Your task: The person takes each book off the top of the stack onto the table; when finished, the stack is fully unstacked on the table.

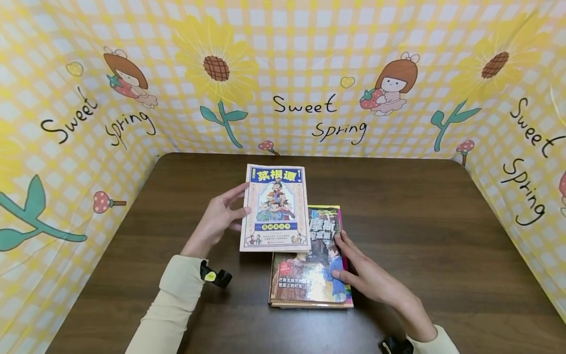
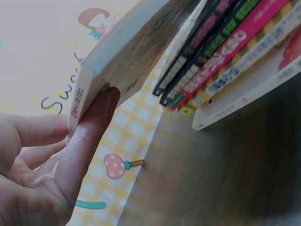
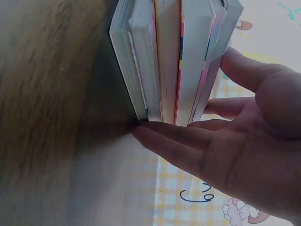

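A paperback book (image 1: 275,206) with a blue title band and cartoon figures is pinched at its left edge by my left hand (image 1: 219,212), thumb on the cover and fingers beneath. In the left wrist view, this book (image 2: 120,56) is raised apart from a stack of books (image 2: 225,61). The held book overlaps the upper left of the stack's top book (image 1: 305,280), a glossy comic-style cover. My right hand (image 1: 371,278) touches the stack's right side, thumb on the top cover. Its fingers (image 3: 178,141) lie nearly straight along the page edges of the stack (image 3: 169,61).
The stack stands on a dark wooden table (image 1: 398,206), near its front middle. A yellow checked cloth (image 1: 305,59) with flowers and cartoon girls surrounds the table at the back and both sides. Black straps (image 1: 216,276) sit at the wrists.
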{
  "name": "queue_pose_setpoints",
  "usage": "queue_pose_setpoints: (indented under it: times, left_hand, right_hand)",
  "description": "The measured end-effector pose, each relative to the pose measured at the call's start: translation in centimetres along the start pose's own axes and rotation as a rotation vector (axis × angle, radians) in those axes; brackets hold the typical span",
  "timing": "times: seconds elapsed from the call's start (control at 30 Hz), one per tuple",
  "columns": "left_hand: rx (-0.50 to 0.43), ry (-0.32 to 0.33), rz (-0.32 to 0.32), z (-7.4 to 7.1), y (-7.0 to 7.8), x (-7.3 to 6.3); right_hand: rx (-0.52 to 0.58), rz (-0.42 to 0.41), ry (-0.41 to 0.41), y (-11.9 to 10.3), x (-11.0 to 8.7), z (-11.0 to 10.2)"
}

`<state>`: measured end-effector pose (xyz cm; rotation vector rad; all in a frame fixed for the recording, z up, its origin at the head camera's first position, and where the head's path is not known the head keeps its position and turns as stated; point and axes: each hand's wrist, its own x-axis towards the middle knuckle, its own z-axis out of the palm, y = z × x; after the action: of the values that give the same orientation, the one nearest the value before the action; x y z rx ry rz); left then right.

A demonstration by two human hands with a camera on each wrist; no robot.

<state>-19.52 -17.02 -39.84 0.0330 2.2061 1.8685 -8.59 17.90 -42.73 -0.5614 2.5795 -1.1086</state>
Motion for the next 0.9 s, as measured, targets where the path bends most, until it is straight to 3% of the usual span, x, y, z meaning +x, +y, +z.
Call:
queue_pose_setpoints:
  times: [0.43, 0.9]
  left_hand:
    - [-0.037, 0.021, -0.002, -2.3, 0.7, 1.7]
    - [-0.084, 0.045, -0.072, -5.7, 1.1, 4.1]
  right_hand:
    - [0.007, 0.006, -0.016, -0.2, 0.0, 0.0]
    - [0.016, 0.007, -0.023, -0.1, 0.0, 0.0]
